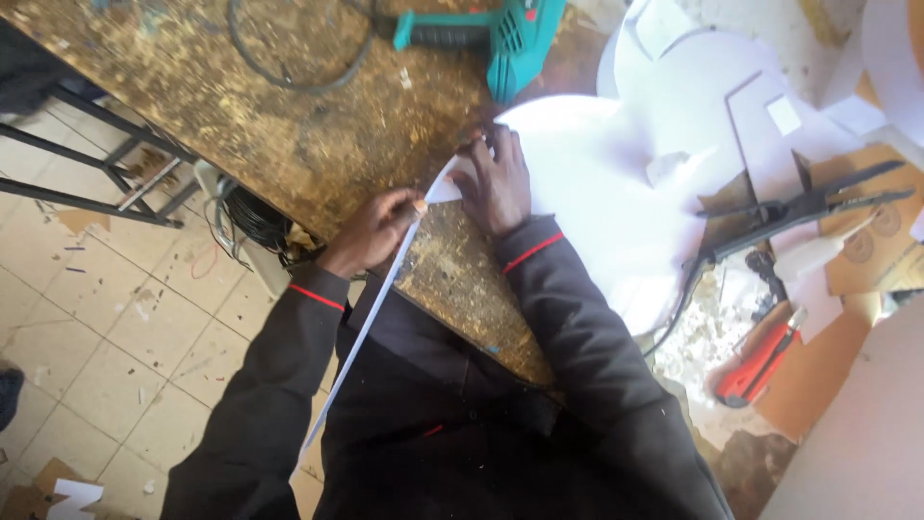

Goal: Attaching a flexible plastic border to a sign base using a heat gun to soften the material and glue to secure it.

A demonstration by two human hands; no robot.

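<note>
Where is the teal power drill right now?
In the head view the teal power drill lies at the top centre on the worn wooden workbench, just beyond the right hand, beside a coiled dark cable and the white round sheet.

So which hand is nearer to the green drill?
Right. The right hand presses the white sheet just below the drill; the left hand is lower, farther away, holding a white strip.

My left hand (371,231) pinches shut, thumb over fingers, wrist bent inward. My right hand (496,183) presses flat, fingers spread, both sleeved arms reaching forward.
</note>
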